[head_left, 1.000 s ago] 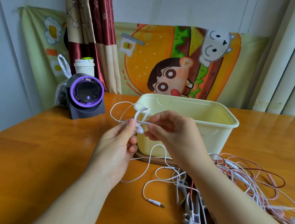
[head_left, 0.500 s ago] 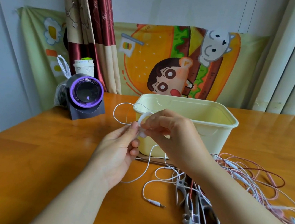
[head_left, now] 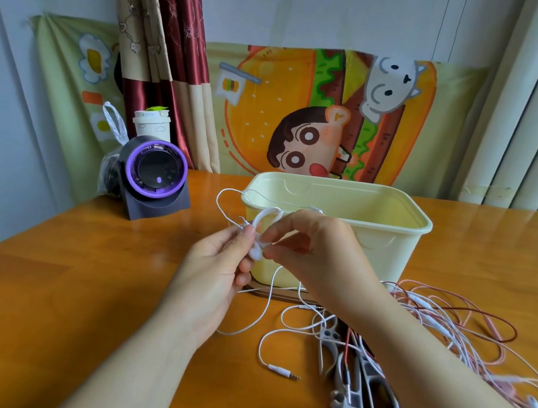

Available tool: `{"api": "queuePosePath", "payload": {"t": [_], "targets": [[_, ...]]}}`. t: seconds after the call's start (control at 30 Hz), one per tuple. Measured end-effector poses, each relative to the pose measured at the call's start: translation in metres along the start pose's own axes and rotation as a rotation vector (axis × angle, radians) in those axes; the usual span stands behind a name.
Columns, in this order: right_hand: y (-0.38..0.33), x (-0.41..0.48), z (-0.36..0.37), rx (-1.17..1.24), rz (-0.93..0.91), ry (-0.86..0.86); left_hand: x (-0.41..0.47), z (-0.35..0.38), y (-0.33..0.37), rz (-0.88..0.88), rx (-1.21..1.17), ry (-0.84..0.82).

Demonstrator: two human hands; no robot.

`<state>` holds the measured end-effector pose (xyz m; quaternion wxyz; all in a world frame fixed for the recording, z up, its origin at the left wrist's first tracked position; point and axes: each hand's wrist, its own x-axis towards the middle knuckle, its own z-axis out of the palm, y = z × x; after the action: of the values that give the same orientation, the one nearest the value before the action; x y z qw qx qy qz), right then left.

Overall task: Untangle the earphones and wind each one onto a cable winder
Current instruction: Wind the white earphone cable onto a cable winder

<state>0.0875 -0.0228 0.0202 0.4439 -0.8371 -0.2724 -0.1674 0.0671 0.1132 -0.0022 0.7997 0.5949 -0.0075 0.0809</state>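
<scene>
Both hands meet above the tabletop [head_left: 48, 278], just in front of a cream tub [head_left: 390, 252]. The left hand [head_left: 215, 275] pinches a white winder [head_left: 256, 252] between thumb and fingertips. The right hand [head_left: 310, 246], fingers curled, pinches the white cable [head_left: 270, 292] right at the winder. From the pinch the cable loops up and out to the left, in front of the tub's near left corner. Its other run hangs down between the wrists to the tabletop, curls there, and ends in a jack [head_left: 284, 372] lying near the left forearm.

Grey spare winders [head_left: 351, 404] lie under the right forearm, on the near right of the tabletop. Right of the tub sprawls a tangle [head_left: 449, 321] of pink and white earphones. At far left stands a dark gadget [head_left: 156, 173] with a purple ring. A cup [head_left: 151, 125] and a plastic bag [head_left: 110, 164] sit behind it.
</scene>
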Motion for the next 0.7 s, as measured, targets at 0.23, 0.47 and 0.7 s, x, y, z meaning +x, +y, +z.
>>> {"api": "queuePosePath", "payload": {"t": [0.23, 0.47, 0.7], "targets": [[-0.005, 0.001, -0.004, -0.089, -0.066, -0.033, 0.003, -0.010, 0.004, 0.059, 0.138, -0.061], [-0.021, 0.003, -0.049, -0.072, -0.152, -0.021, -0.001, -0.017, 0.010, -0.019, 0.302, -0.447], [-0.021, -0.001, -0.029, -0.044, -0.063, -0.304, -0.002, -0.024, 0.012, -0.043, 0.387, -0.693]]}}
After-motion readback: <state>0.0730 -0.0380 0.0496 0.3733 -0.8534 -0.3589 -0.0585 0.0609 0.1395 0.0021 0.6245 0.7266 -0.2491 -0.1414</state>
